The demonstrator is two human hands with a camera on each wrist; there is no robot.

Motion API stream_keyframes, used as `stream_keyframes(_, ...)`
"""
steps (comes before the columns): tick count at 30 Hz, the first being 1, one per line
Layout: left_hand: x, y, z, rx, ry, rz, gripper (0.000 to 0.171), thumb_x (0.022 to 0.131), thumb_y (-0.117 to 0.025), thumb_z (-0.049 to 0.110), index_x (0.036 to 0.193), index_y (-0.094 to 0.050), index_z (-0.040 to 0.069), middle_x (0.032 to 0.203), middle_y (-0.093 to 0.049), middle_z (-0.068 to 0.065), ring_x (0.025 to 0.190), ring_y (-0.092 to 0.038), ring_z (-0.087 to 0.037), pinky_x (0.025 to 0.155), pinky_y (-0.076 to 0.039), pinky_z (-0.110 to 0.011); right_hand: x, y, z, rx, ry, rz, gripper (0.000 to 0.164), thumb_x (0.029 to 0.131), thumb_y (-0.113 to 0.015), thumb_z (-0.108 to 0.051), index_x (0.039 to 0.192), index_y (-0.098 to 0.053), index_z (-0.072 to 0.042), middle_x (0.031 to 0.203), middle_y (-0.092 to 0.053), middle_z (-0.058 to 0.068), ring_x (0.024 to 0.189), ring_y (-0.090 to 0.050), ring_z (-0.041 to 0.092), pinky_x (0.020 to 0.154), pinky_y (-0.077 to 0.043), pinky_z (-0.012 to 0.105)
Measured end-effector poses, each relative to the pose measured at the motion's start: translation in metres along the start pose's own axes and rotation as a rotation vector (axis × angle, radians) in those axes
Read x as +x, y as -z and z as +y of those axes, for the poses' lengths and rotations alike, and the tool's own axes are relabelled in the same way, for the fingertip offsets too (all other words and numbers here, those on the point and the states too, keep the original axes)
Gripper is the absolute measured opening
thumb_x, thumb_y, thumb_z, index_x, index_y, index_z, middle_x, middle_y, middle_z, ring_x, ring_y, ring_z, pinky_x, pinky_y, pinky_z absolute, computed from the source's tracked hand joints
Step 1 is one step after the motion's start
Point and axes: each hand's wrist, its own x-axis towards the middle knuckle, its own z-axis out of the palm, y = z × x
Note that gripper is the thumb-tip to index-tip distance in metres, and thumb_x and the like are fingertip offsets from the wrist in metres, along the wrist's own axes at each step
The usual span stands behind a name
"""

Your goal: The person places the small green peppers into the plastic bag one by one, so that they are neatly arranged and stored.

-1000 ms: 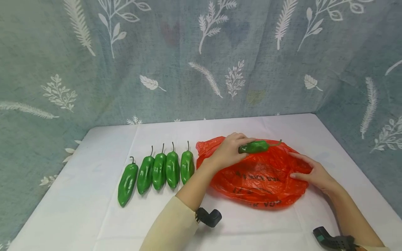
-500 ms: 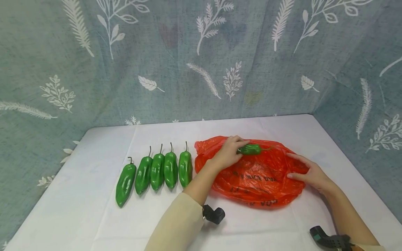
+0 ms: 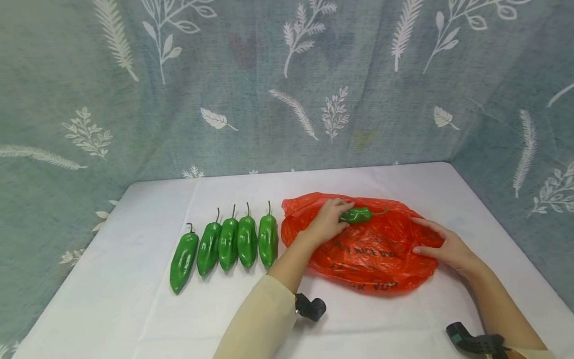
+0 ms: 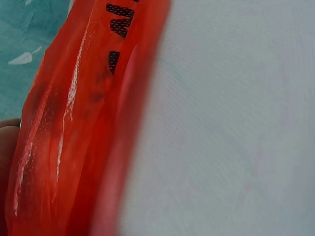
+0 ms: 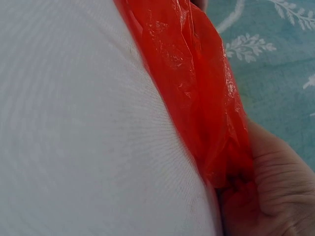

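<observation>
My left hand (image 3: 331, 219) grips a green pepper (image 3: 357, 215) by its blunt end, its stem pointing right, over the upper part of a red plastic bag (image 3: 367, 269). At the bag's right side, my right hand (image 3: 448, 249) holds the plastic between thumb and fingers. The right wrist view shows this hand (image 5: 275, 182) against the crumpled edge of the bag (image 5: 187, 73). In the left wrist view the bag (image 4: 64, 123) hides most of the left hand (image 4: 7, 147), and the pepper is out of sight.
Several green peppers (image 3: 227, 244) lie in a row on the white tablecloth (image 3: 112, 279), left of the bag and stems away from me. A patterned blue-green curtain (image 3: 251, 144) stands behind the table and along its sides.
Over the first half second, my left hand brought the pepper slightly left and down, closer over the bag. Since then it has barely moved. My right hand stays at the bag's right side.
</observation>
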Motion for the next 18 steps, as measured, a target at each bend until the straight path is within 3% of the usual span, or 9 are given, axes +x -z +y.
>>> stream_keyframes(18,-0.008,0.008,0.014,-0.13,-0.057,0.045,0.055,0.086,-0.069,0.014,0.137,-0.051,0.013,0.129,-0.055,-0.005,0.12,-0.049,-0.019,0.101,-0.042,-0.027,0.001,0.0,-0.001,0.0,0.019,0.002,0.076,0.083,-0.072,-0.026,0.146,-0.033,-0.008,0.149,-0.027,0.024,0.131,-0.028,0.043,0.08,-0.044,0.011)
